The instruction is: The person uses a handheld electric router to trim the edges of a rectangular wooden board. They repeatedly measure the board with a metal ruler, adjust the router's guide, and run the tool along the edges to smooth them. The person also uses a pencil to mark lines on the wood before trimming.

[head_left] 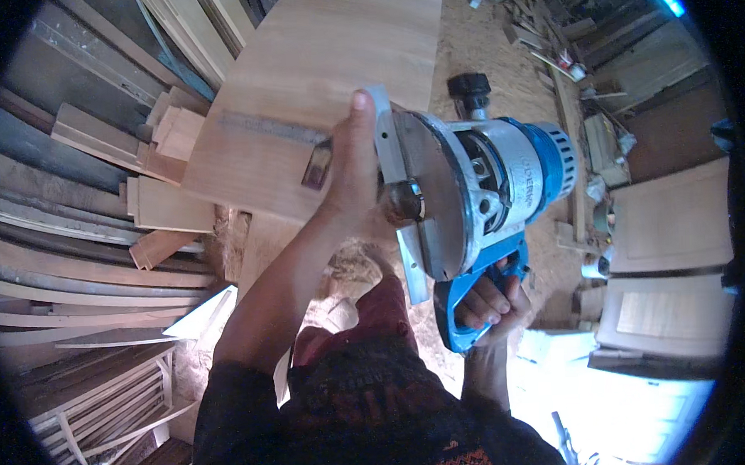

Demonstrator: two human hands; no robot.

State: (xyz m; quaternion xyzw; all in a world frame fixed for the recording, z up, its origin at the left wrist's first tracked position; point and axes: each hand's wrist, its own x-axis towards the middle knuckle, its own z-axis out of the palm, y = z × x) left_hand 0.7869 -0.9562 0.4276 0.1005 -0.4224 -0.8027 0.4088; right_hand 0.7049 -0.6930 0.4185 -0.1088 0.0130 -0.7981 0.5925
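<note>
A blue and silver wood router (pixel 502 164) is held up on its side, its round base turned toward the left. My right hand (pixel 494 306) is closed around its blue D-shaped handle. At the base, my left hand (pixel 354 150) grips the metal guide strip (pixel 384 132), thumb extended along it; most of its fingers are hidden. A round brown part (pixel 401 202) shows at the middle of the base. Behind my left hand, a try square (pixel 317 164) with a ruled metal blade lies on a broad wooden board (pixel 314 48).
Stacked planks and curved wood strips (pixel 84 282) line the left side. Wood scraps (pixel 538 26) lie on the sawdust-covered floor at the far right. Wooden panels (pixel 667 220) lean at the right, and a slatted wooden piece (pixel 114 402) sits at the lower left.
</note>
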